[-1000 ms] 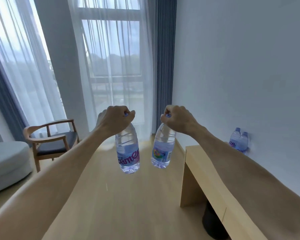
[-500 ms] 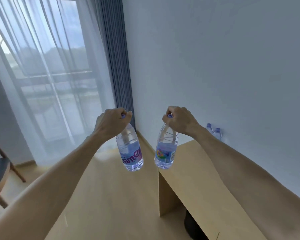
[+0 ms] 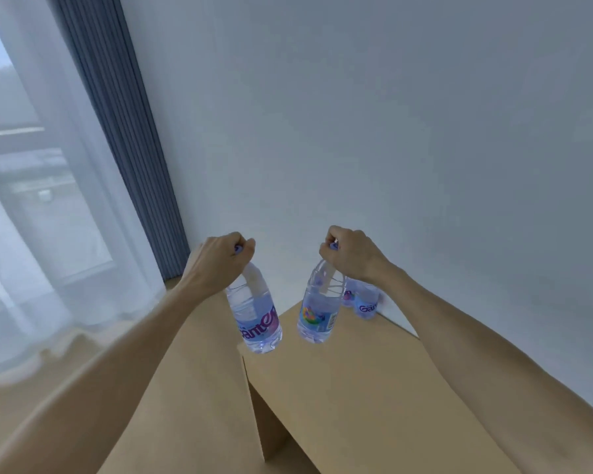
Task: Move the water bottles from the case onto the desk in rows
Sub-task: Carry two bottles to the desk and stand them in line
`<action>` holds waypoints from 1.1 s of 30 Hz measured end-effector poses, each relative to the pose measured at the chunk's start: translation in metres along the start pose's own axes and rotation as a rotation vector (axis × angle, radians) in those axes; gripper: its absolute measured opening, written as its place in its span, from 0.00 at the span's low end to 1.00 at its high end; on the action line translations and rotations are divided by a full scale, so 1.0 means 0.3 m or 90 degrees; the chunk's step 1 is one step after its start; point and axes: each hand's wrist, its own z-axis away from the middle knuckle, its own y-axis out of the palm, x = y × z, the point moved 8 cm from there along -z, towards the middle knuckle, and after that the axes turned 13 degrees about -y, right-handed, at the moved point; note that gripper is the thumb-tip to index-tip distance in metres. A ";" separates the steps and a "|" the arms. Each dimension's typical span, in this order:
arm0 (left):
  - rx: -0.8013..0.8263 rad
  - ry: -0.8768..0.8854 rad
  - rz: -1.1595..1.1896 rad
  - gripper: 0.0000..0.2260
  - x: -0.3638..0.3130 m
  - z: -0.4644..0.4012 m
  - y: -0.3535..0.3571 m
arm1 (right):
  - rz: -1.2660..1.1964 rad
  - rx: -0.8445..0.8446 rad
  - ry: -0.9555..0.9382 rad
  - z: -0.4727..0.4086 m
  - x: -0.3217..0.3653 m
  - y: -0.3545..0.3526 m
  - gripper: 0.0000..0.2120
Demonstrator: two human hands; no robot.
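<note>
Head view, the only one. Both hands are carrying bottles by the neck, arms reaching forward.

The left hand (image 3: 221, 260) is gripping the cap end of the left bottle (image 3: 255, 316), fingers curled tight around it. That bottle is hanging below the fist, long axis tilted, base swinging toward the right and sitting over the near left corner of the desk (image 3: 356, 388); part of it appears to be hanging past the desk edge, over the floor (image 3: 192, 388).

The right hand (image 3: 351, 256) is likewise clamping the cap end of the right bottle (image 3: 319, 309), which is hanging nearly upright with its base tipping slightly left. This one is sitting clearly above the desk top, not touching it.

Two placed bottles (image 3: 365, 302) are standing at the far end of the desk against the wall (image 3: 391, 131), just beside each other and partly hidden behind the right wrist. The case is not in view.

Judgement: the right hand is nearer the standing pair, its bottle lying between hand and pair, so it is likely setting down first. Both hanging bottles need squaring upright before touching the top, since tilted bases could tip. The left bottle is needing to travel further inward.

A curtain (image 3: 117, 131) is hanging at left.
</note>
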 end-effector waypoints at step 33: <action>0.460 0.369 0.082 0.09 -0.686 -0.273 1.342 | 0.089 -0.135 0.513 0.359 -0.998 -0.045 0.12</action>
